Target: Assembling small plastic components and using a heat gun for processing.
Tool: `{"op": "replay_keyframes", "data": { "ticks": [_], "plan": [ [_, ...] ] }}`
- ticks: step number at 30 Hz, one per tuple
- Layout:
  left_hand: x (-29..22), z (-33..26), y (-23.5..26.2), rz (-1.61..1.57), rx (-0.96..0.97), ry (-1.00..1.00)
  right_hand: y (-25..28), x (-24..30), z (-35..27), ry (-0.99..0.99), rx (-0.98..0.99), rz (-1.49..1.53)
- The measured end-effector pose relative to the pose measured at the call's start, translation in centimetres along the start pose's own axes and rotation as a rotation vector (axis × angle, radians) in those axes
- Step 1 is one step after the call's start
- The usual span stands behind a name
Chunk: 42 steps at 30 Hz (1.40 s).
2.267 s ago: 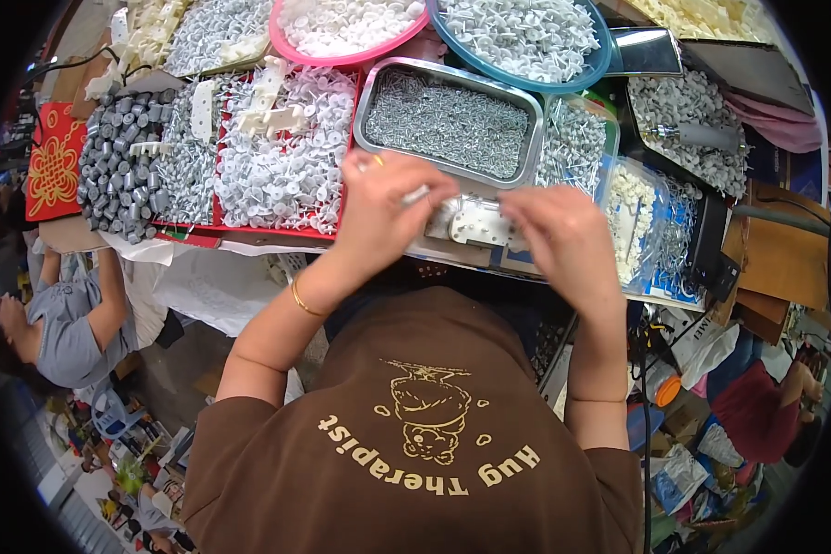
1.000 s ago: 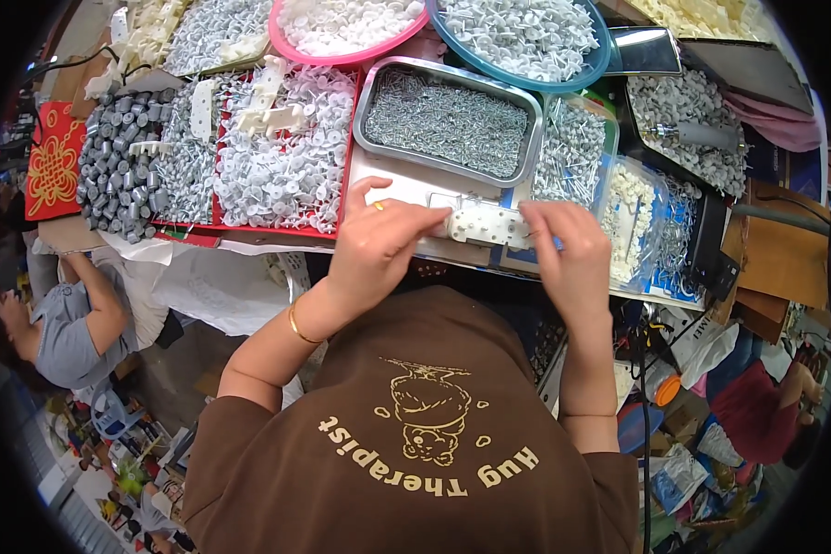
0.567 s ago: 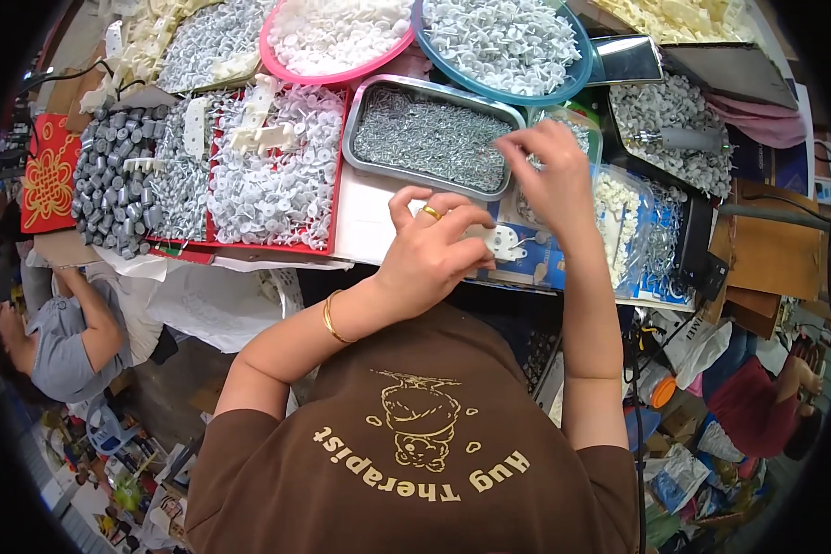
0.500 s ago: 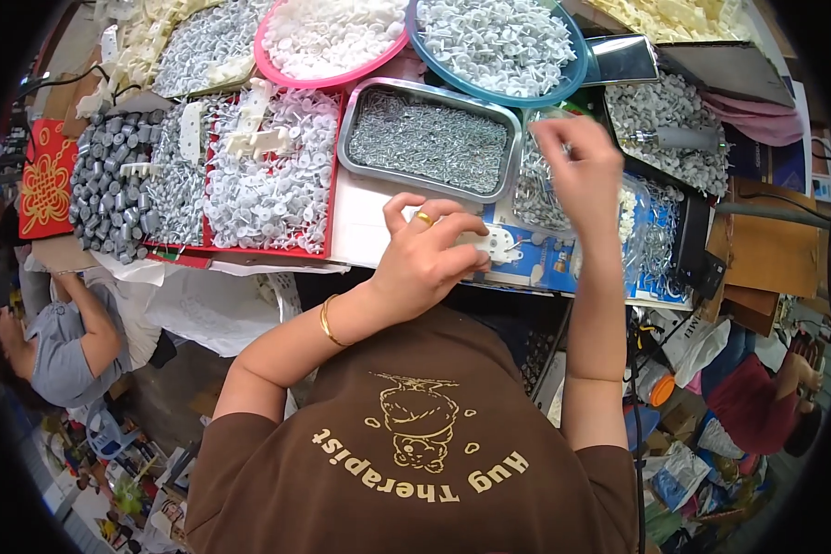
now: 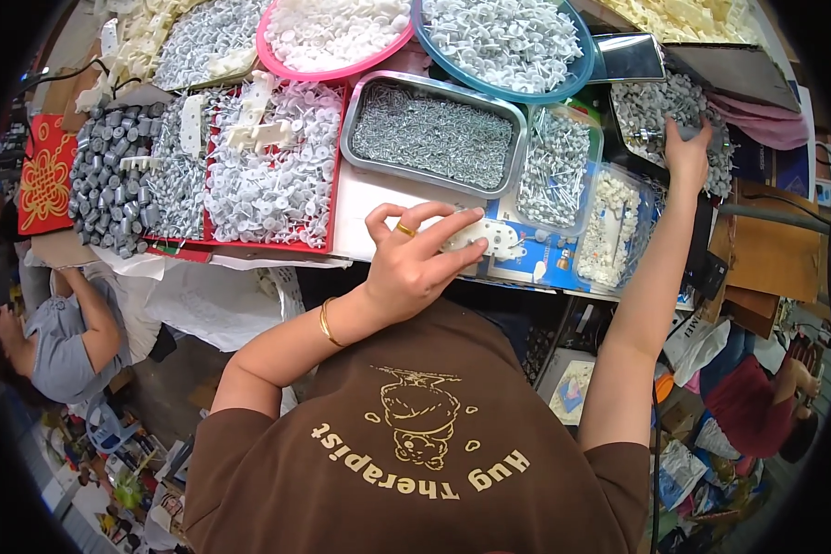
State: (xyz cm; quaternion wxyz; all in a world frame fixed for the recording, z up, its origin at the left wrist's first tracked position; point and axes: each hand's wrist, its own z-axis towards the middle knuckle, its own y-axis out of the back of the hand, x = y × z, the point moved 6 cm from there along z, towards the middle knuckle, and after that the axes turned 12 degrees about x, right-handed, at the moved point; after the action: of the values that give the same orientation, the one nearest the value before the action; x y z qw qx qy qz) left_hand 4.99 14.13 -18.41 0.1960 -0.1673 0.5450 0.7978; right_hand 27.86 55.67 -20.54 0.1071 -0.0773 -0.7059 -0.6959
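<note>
My left hand (image 5: 414, 254) pinches a white plastic plate with holes (image 5: 497, 239) over the near edge of the table, fingers bent along its left end. A small wire-like bit shows at the plate's right end. To the far right, my right hand (image 5: 687, 155) reaches into a black box of small grey-white pieces (image 5: 656, 100). Its fingers come down around a grey cylindrical tool, shaped like an electric screwdriver (image 5: 649, 136). Most of the tool is hidden under the hand.
A metal tray of small screws (image 5: 434, 138) lies ahead of my left hand. Clear tubs of longer screws (image 5: 554, 171) and cream parts (image 5: 608, 226) stand between my hands. A red tray (image 5: 331, 185), pink basin (image 5: 337, 72) and blue basin (image 5: 526, 95) hold white parts.
My right hand has moved from above the tub of longer screws rightward to the tool in the black box. My left hand keeps the white plate nearly in place.
</note>
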Motion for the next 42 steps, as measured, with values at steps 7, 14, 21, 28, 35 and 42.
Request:
{"op": "replay_keyframes", "data": {
  "ticks": [7,14,21,28,35,42],
  "plan": [
    [2.9,4.2,4.5,0.233,-0.065,0.075,0.1,-0.2,0.1,-0.016,-0.034,0.013],
    [10.1,6.0,0.3,0.21,0.108,0.105,4.2,3.3,-5.4,0.45,-0.329,0.723],
    [10.4,5.5,0.4,0.122,0.059,0.143,7.7,5.8,-10.3,0.569,0.464,1.936],
    [10.5,5.8,1.5,0.021,-0.089,0.079,7.5,12.1,-21.6,0.684,0.557,1.874],
    [3.8,5.5,3.1,-0.185,-0.003,-0.051,6.3,13.7,-25.2,0.731,0.594,1.855],
    [-0.3,4.0,0.2,-0.221,0.037,-0.133,5.8,15.2,-27.7,0.825,0.659,1.733]
  ]
}}
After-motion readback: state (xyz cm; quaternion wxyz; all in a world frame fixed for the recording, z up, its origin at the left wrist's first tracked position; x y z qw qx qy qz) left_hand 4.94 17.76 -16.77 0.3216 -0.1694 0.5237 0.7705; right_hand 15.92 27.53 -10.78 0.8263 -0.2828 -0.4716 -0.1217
